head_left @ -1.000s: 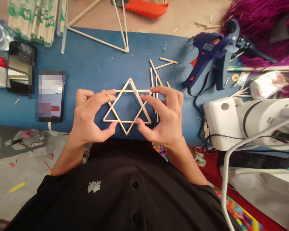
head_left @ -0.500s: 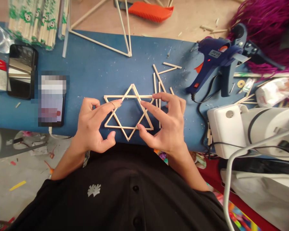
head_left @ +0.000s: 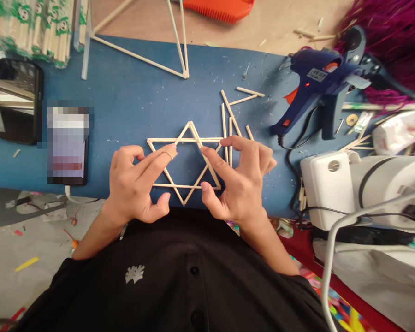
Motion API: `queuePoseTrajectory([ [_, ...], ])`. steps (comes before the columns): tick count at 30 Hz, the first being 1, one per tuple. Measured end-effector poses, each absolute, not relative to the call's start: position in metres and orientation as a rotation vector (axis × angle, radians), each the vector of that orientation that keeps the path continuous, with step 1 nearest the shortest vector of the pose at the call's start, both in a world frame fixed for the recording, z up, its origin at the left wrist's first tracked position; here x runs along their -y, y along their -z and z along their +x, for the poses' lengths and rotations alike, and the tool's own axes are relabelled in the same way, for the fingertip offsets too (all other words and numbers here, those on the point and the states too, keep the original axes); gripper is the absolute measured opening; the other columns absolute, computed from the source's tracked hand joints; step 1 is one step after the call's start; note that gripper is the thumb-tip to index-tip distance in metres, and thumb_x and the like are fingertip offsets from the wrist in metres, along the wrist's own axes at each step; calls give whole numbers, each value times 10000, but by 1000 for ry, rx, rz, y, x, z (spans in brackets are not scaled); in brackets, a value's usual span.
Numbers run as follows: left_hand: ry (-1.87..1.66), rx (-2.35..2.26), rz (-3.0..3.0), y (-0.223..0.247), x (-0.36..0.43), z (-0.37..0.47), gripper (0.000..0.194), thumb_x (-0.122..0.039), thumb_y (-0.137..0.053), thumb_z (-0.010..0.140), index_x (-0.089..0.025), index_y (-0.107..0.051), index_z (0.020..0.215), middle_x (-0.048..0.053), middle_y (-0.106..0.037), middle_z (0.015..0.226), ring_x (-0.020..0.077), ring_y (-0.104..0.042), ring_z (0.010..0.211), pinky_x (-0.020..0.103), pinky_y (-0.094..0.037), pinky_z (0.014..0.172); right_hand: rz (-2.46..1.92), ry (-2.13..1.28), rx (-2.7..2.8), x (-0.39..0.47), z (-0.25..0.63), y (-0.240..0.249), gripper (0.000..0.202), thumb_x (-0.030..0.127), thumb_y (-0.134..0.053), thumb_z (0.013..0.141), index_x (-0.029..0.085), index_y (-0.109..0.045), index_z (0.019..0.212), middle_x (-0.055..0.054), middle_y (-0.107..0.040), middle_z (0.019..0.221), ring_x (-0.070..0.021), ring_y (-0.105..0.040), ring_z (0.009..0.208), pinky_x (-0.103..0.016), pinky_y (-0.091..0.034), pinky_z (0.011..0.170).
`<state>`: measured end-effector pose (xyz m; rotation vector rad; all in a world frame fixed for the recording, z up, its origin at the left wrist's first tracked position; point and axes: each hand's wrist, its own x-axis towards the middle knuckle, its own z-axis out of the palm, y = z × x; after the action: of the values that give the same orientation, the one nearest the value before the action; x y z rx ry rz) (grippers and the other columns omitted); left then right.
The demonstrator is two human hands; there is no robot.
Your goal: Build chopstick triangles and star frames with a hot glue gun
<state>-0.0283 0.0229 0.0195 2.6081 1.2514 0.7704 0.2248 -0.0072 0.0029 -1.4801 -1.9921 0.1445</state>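
Observation:
Two overlapping triangles of thin wooden sticks form a six-pointed star (head_left: 185, 186) lying on a blue mat (head_left: 134, 106). My left hand (head_left: 134, 182) rests over the star's left side, its fingertips on the sticks near the upper left crossing and its thumb apart. On the right side, my right hand (head_left: 240, 177) touches the sticks with spread fingers: the index fingertip at the upper right crossing, another finger at the right corner, the thumb by the lower stick. Neither hand grips the star. Loose cut sticks (head_left: 231, 108) lie just beyond my right hand.
A blue glue gun (head_left: 309, 78) stands at the right, its red light lit. A white power block (head_left: 327, 189) with cables sits nearer. Two phones (head_left: 20, 99) and wrapped chopsticks (head_left: 31, 32) are at the left. A larger stick frame (head_left: 138, 56) and an orange tool (head_left: 221, 9) lie beyond.
My left hand has shifted slightly and now covers the star's lower left corner. My right thumb has moved slightly right along the lower stick. The camera view has shifted a little.

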Motion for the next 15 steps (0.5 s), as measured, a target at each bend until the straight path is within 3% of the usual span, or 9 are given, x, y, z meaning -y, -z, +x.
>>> queuePoseTrajectory([
  [8,-732,-1244,2783,-22,-21,-23,756,-556,-448,979,-184,-554,1628,85,-814,1395,351,-552,933,520,-398,823,-1548,-82,2039,9,222,-3,546,548,-549,974,292,-719,1426,-149,-622,1443,-436,-547,1282,-625,-361,1081],
  [15,-787,-1205,2716,-21,-26,-26,695,-556,-436,1012,-157,-625,1548,89,-814,1390,320,-559,905,520,-422,832,-1537,-98,2040,6,222,-3,507,534,-536,997,280,-740,1385,-169,-637,1421,-453,-566,1271,-647,-383,1056],
])
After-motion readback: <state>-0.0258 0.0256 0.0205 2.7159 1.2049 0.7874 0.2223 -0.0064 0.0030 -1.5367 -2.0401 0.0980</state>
